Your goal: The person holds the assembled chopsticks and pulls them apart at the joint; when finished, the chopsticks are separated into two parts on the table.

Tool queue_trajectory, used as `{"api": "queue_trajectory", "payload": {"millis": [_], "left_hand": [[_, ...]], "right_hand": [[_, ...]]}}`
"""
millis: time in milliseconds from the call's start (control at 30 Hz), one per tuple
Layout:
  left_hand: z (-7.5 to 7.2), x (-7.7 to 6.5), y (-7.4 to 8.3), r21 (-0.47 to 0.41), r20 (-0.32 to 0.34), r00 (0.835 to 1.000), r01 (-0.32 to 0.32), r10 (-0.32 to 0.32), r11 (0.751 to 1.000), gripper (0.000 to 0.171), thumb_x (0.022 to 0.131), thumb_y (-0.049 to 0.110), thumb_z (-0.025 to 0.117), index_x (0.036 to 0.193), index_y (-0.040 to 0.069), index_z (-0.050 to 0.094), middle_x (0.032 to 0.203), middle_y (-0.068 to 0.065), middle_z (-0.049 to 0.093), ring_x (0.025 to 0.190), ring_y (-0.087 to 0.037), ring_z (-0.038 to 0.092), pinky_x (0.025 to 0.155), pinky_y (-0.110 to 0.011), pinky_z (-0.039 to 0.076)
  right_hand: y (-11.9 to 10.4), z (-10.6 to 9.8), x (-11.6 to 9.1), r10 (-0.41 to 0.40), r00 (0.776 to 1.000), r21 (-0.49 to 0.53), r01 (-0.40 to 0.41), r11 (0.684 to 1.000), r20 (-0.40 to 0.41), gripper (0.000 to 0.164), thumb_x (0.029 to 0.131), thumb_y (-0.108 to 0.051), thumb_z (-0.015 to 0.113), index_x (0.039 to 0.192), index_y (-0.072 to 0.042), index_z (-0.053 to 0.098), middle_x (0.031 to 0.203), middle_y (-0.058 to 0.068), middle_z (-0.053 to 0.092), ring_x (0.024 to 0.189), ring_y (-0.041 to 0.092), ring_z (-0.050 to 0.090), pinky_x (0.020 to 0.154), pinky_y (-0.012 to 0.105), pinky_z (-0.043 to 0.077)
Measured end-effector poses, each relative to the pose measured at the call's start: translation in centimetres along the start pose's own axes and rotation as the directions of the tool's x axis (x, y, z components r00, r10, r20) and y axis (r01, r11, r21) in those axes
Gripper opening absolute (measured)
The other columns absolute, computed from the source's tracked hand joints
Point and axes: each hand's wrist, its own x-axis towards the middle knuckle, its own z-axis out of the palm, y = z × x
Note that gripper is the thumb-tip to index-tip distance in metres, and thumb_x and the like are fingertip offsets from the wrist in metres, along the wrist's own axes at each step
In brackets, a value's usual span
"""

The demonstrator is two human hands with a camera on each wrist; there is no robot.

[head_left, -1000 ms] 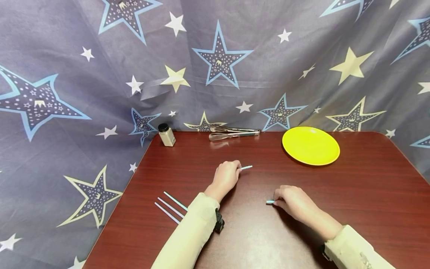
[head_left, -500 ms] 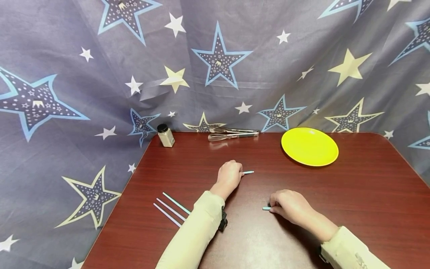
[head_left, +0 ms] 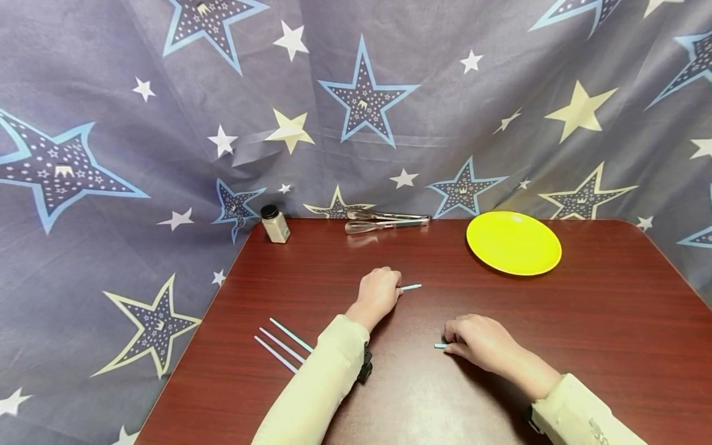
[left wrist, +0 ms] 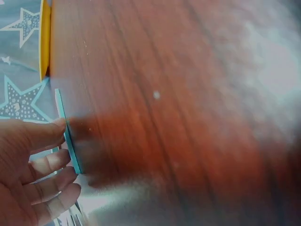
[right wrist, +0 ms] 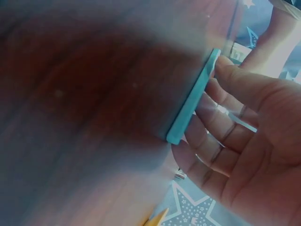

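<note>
With thumb and fingers, my left hand pinches a short light-blue stick, one end of it poking out to the right, low over the table. The left wrist view shows this stick as thin and straight, the thumb at its middle and the fingertips behind. Nearer the front and to the right, my right hand pinches a thicker-looking short teal stick, its left end showing past the fingers in the head view. Left of the left sleeve lie a teal long stick and two lavender long sticks, partly hidden by that sleeve.
At the back of the dark red table stand a black-capped shaker jar on the left, metal tongs in the middle and a yellow plate on the right. A starry grey curtain hangs behind.
Both hands have come slightly toward the front edge with their short sticks, the right one also a little to the left. Over the last half second they have hardly moved.
</note>
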Motion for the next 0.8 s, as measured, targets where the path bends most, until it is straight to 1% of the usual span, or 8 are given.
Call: {"api": "queue_trajectory", "payload": {"millis": [167,267,367,467,600,800], "left_hand": [[-0.5,-0.5,-0.5,-0.033,0.006,1.0,0.017,-0.017,0.999,0.013,0.085,0.027,0.075,0.079,0.019,0.066,0.079,0.003,0.057,0.078,-0.021,0.062,0.064,-0.036,0.051],[-0.9,-0.8,-0.9,-0.055,0.003,1.0,0.026,-0.026,0.998,0.011,0.086,0.027,0.075,0.086,0.019,0.067,0.083,0.002,0.059,0.083,-0.022,0.063,0.068,-0.037,0.052],[-1.2,-1.2,-1.3,-0.093,0.008,0.999,0.036,-0.036,0.995,0.013,0.087,0.026,0.074,0.095,0.017,0.068,0.089,0.001,0.062,0.087,-0.022,0.064,0.071,-0.039,0.052],[-1.6,-1.9,-1.7,-0.142,0.032,0.998,0.053,-0.049,0.989,0.015,0.088,0.025,0.072,0.101,0.017,0.069,0.094,0.001,0.065,0.089,-0.022,0.064,0.074,-0.04,0.052],[-2.0,-2.7,-2.3,-0.183,0.046,0.997,0.066,-0.059,0.981,0.017,0.089,0.026,0.072,0.104,0.018,0.07,0.099,0.001,0.066,0.092,-0.021,0.065,0.075,-0.041,0.052],[-2.6,-3.9,-2.9,-0.203,0.01,0.999,0.046,-0.044,0.978,0.015,0.087,0.025,0.073,0.101,0.018,0.071,0.094,0.003,0.066,0.086,-0.019,0.064,0.072,-0.039,0.051]], "right_hand": [[-0.2,-0.3,0.1,-0.014,1.0,0.009,0.014,1.0,-0.003,0.019,0.077,-0.023,0.081,0.079,-0.022,0.063,0.068,-0.019,0.051,0.061,-0.001,0.045,0.054,0.025,0.04],[-0.3,-0.4,0.3,-0.029,1.0,0.023,0.029,0.999,-0.01,0.018,0.078,-0.02,0.081,0.08,-0.021,0.063,0.069,-0.019,0.053,0.061,-0.001,0.048,0.056,0.026,0.042],[-0.5,-0.4,0.4,-0.04,0.999,0.031,0.041,0.999,-0.021,0.018,0.078,-0.019,0.08,0.079,-0.021,0.062,0.07,-0.018,0.054,0.063,-0.001,0.049,0.057,0.026,0.044],[-0.7,-0.4,0.5,-0.048,0.998,0.033,0.049,0.998,-0.033,0.019,0.079,-0.02,0.08,0.079,-0.022,0.061,0.07,-0.018,0.053,0.063,0.0,0.05,0.057,0.027,0.044],[-1.1,-0.4,0.8,-0.057,0.997,0.023,0.058,0.998,-0.047,0.019,0.079,-0.02,0.08,0.079,-0.023,0.061,0.071,-0.018,0.053,0.065,0.002,0.051,0.059,0.028,0.045],[-1.7,-0.4,1.2,-0.076,0.995,0.007,0.076,0.997,-0.066,0.021,0.077,-0.018,0.081,0.077,-0.023,0.061,0.073,-0.016,0.056,0.067,0.005,0.053,0.061,0.03,0.047]]}}
